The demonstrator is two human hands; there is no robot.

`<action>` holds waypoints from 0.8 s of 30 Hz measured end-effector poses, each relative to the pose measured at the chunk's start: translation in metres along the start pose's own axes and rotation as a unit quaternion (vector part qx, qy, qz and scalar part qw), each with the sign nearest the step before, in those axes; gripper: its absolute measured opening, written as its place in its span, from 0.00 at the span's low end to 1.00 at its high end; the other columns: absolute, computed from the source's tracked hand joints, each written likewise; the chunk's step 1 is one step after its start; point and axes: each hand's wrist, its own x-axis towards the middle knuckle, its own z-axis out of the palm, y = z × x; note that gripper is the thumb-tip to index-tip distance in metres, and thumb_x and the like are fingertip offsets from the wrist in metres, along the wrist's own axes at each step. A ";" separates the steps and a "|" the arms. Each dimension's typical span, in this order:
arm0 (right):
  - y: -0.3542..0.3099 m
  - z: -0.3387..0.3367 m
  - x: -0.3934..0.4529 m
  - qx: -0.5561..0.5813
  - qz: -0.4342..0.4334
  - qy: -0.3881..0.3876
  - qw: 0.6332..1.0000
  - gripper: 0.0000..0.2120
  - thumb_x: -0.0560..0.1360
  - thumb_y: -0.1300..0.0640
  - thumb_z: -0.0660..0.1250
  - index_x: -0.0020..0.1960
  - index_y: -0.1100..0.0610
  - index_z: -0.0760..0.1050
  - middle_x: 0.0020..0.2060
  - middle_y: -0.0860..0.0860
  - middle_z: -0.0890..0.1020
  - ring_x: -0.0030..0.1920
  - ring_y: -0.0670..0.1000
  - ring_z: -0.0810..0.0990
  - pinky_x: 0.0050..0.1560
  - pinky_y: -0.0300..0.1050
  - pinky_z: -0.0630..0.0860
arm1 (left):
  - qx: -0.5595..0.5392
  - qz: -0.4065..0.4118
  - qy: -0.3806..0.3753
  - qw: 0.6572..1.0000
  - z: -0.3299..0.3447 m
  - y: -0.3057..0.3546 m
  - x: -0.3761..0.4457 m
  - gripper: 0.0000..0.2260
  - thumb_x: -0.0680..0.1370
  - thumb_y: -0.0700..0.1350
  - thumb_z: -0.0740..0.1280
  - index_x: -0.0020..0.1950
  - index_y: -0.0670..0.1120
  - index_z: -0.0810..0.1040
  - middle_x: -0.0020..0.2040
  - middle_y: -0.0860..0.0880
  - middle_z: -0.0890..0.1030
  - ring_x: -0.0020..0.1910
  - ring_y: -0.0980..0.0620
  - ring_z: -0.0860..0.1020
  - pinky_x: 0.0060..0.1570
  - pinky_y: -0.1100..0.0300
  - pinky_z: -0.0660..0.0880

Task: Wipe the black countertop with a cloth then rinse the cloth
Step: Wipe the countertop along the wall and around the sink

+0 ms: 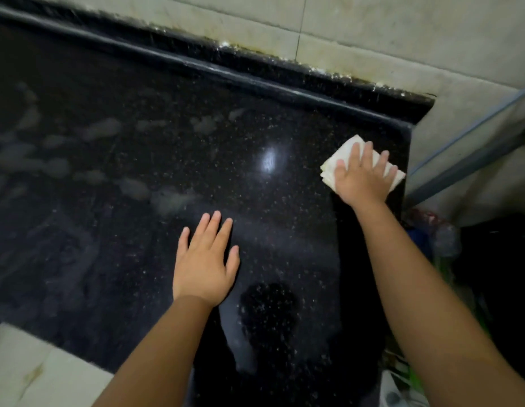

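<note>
Right hand [361, 178] pressed flat, fingers spread, on top of folded white cloth [332, 165], pinning it to the worktop [255, 201] rather than closing around it. Cloth sits at far right corner of black worktop, close to right edge and just in front of raised back ledge [196, 67]. Left hand [205, 259] open, palm down, fingers together, holding nothing, resting on or just above the surface nearer the front edge; contact not sure.

Outward from there: pale smears and wet patches [102, 129] over left and middle part of worktop, so probably most wiping not yet done. Tiled wall [402, 30] behind, grime along the joint.

To do step well, imo: keep palm pressure even over whole cloth, pull from corner toward left in long overlapping strokes w/ no gaps, go along ledge first. Keep cloth folded so a clean side stays for second pass. Left hand better kept off the already wiped zone, bc prints show easily on black stone.
</note>
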 end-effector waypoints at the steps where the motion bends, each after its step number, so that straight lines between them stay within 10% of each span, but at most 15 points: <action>1: -0.009 0.002 -0.001 -0.003 -0.029 -0.005 1.000 0.26 0.81 0.46 0.43 0.76 0.52 0.43 0.76 0.50 0.43 0.75 0.58 0.40 0.73 0.56 0.38 | 0.006 0.001 0.001 1.000 0.000 0.000 0.000 0.30 0.74 0.56 0.43 0.70 0.45 0.67 0.72 0.45 0.65 0.72 0.47 0.60 0.69 0.48 0.52; 5: -0.035 0.021 -0.043 -0.030 -0.162 -0.023 0.986 0.27 0.80 0.44 0.43 0.76 0.51 0.44 0.76 0.49 0.43 0.76 0.56 0.40 0.73 0.54 0.37 | 0.010 -0.001 -0.006 1.000 -0.004 0.001 0.004 0.31 0.73 0.57 0.41 0.71 0.46 0.65 0.73 0.47 0.63 0.73 0.48 0.58 0.70 0.50 0.50; 10: -0.003 0.051 -0.133 -0.066 -0.298 0.006 0.952 0.27 0.80 0.44 0.41 0.65 0.54 0.71 0.65 0.53 0.75 0.66 0.61 0.71 0.67 0.57 0.61 | 0.019 -0.008 -0.025 0.999 -0.008 0.003 0.003 0.38 0.68 0.59 0.32 0.74 0.50 0.55 0.76 0.51 0.52 0.75 0.54 0.47 0.71 0.55 0.40; 15: 0.047 0.040 -0.143 -0.102 -0.276 -0.005 0.956 0.32 0.77 0.38 0.32 0.68 0.51 0.63 0.68 0.50 0.72 0.69 0.58 0.64 0.65 0.52 0.56 | 0.022 -0.008 -0.033 0.999 -0.011 0.005 0.000 0.37 0.69 0.59 0.32 0.75 0.49 0.54 0.76 0.51 0.52 0.75 0.54 0.46 0.72 0.54 0.41; 18: 0.037 0.032 -0.112 -0.042 -0.184 -0.004 0.982 0.43 0.65 0.36 0.28 0.76 0.50 0.49 0.76 0.48 0.51 0.76 0.56 0.47 0.73 0.54 0.45 | 0.027 -0.013 -0.045 0.999 -0.012 0.007 0.000 0.26 0.78 0.55 0.41 0.75 0.49 0.52 0.76 0.51 0.50 0.75 0.54 0.45 0.72 0.54 0.40; 24: -0.020 0.034 -0.119 -0.017 -0.136 -0.042 0.990 0.29 0.79 0.42 0.45 0.76 0.51 0.42 0.76 0.49 0.41 0.75 0.56 0.37 0.72 0.55 0.34 | 0.028 -0.013 -0.047 0.998 -0.014 0.007 0.000 0.22 0.81 0.51 0.47 0.75 0.49 0.52 0.76 0.51 0.50 0.75 0.54 0.45 0.72 0.54 0.40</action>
